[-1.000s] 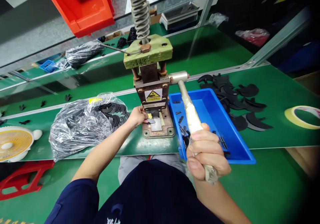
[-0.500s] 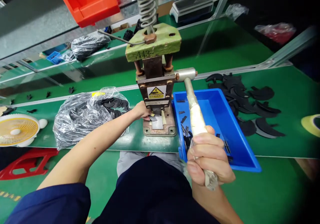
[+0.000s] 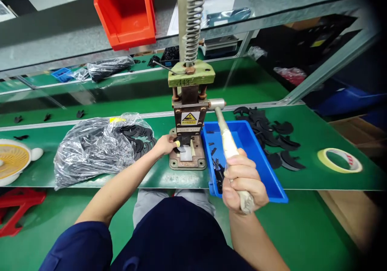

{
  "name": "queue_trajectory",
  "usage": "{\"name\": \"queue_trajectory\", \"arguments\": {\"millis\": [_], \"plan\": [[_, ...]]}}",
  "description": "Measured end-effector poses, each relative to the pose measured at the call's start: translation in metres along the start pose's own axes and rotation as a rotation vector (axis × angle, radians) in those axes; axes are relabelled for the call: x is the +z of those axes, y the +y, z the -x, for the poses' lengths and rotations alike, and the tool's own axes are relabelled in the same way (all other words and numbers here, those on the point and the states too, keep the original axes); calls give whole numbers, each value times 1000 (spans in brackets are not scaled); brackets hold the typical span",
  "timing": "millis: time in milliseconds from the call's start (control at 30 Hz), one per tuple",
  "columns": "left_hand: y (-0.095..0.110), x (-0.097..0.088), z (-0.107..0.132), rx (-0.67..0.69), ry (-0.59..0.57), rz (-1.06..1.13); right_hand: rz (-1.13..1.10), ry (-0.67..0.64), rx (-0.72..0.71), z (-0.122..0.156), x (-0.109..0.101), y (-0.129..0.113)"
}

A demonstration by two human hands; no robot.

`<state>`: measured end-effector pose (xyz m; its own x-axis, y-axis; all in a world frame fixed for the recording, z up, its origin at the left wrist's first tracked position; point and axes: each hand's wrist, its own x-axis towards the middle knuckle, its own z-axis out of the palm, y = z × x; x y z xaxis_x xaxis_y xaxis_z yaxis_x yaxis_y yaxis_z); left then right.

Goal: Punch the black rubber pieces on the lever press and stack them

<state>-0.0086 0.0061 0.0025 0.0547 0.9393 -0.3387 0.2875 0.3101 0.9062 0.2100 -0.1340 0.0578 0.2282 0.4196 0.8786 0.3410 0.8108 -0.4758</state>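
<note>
A hand press with a yellow warning label and a tall spring stands on the green bench. My right hand is wrapped round its taped lever handle, which slants down toward me. My left hand reaches to the press base plate and pinches a small dark flat part under the ram; a yellow cot covers one fingertip. To the left of the press lies a clear plastic bag of black curved parts.
A blue tray with small black offcuts sits right of the press. Loose black curved parts lie beyond it, and a roll of yellow tape farther right. A small fan is at far left; a red bin hangs above.
The view has pulled back and tilted up. My left hand stays at the press base, my right hand stays on the lever, which sits about as before.
</note>
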Motion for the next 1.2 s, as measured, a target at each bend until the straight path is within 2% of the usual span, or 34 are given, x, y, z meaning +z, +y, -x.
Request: {"name": "queue_trajectory", "arguments": {"millis": [100, 233, 333, 433, 467, 533, 567, 600, 633, 733, 833, 900, 1000, 1200], "plan": [[-2, 7, 7, -48, -30, 92, -44, 120, -121, -21, 10, -2], [1, 13, 16, -132, -9, 255, -52, 154, -173, -64, 21, -3], [1, 9, 26, -80, 6, 333, -93, 138, -139, -92, 27, -4], [-1, -4, 40, -24, -29, 389, -139, 122, -31, -92, 31, -4], [-2, -9, 45, -12, -56, 409, -124, 156, 39, -83, 32, -4], [-4, -19, 56, 12, -111, 436, -48, 173, 313, -56, 34, 0], [-5, -24, 62, 25, -138, 441, -13, 107, 514, -39, 35, 2], [-5, -28, 67, 40, -160, 438, -6, -39, 753, -21, 37, 5], [-5, -31, 72, 54, -181, 428, -23, -141, 893, -5, 40, 8], [-5, -39, 85, 98, -237, 376, -166, -384, 1170, 32, 53, 14], [-3, -44, 94, 148, -270, 283, -405, -581, 1408, 45, 64, 15], [-1, -46, 99, 191, -282, 213, -563, -658, 1538, 46, 68, 14], [4, -50, 105, 254, -338, 156, -750, -685, 1667, 48, 68, 12], [17, -60, 110, 365, -452, 66, -970, -663, 1729, 59, 70, 5]]}}
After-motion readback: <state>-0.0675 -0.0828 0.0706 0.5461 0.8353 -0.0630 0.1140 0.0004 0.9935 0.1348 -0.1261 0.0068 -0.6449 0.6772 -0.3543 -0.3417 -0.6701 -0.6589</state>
